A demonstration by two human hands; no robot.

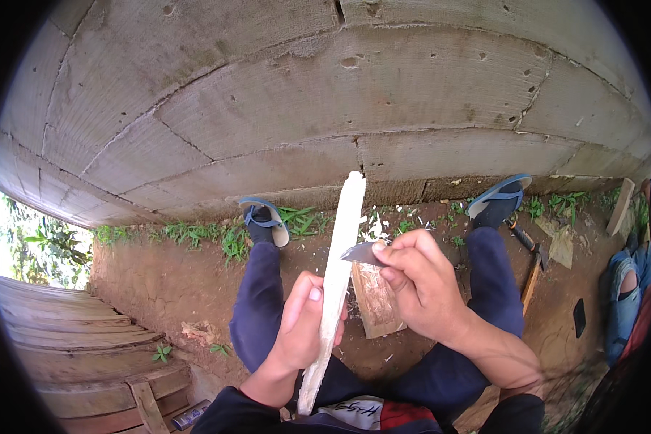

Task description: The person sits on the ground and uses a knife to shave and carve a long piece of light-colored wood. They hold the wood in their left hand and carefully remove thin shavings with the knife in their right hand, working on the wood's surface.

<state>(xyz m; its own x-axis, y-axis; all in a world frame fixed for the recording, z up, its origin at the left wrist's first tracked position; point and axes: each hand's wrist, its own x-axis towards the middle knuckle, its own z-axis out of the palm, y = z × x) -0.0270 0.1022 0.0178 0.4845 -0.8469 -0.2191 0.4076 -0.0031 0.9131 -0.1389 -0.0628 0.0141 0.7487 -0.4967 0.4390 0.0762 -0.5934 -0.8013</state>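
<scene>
So the person sits with knees apart, looking down at a long pale wooden stick (pixel 338 275) that runs from about 6 o'clock up to 12 o'clock through the middle of the view, its tip ending just in front of the grey block wall (pixel 354 94). The left hand (pixel 302 325) has its fingers clenched around the lower half of the stick, thumb up along the wood. The right hand (pixel 421 282) sits at 3 o'clock of the stick, fingers grasping a small knife (pixel 360 253) whose blade touches the stick's right edge. Below the hands, on the reddish dirt ground (pixel 166 289), lies a short wooden block (pixel 375 300) with pale shavings (pixel 375 226) scattered near it. Both feet are in blue sandals, the left sandal (pixel 266 220) at 11 o'clock and the right sandal (pixel 500 197) at 1 o'clock. A hammer (pixel 529 260) rests on the dirt at 3 o'clock, just beside the right leg. Wooden planks (pixel 79 347) curve off at 8 o'clock.
</scene>
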